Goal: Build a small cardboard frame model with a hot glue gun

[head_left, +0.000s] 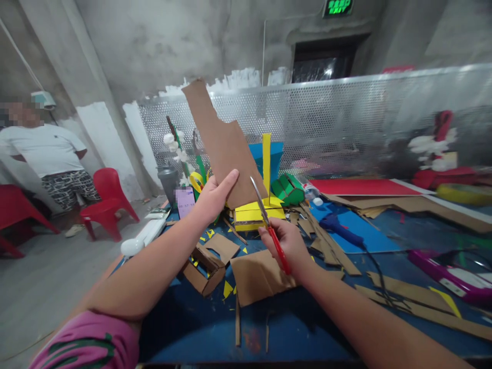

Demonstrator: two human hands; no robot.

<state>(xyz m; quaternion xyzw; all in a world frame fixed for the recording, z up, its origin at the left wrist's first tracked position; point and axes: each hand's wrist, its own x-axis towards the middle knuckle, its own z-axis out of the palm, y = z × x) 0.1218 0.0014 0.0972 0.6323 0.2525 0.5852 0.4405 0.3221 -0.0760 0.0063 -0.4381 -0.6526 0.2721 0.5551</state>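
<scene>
— By the left hand, a cardboard piece is gripped above the blue table; by the right hand, red-handled scissors are held.
— And how are these pointed?
— The cardboard piece's long axis is slanted, its narrow end directed up and leftward; the scissors are directed likewise.
— What is obscured?
— Part of the left hand is hidden behind the cardboard; whether it is touched by the scissors cannot be told.

Rough grey plaster wall, patchy white paint. Green-lit exit sign above dark rectangular opening. Perforated silver metal partition behind blue counter. Red plastic chairs on grey floor, left.
</scene>
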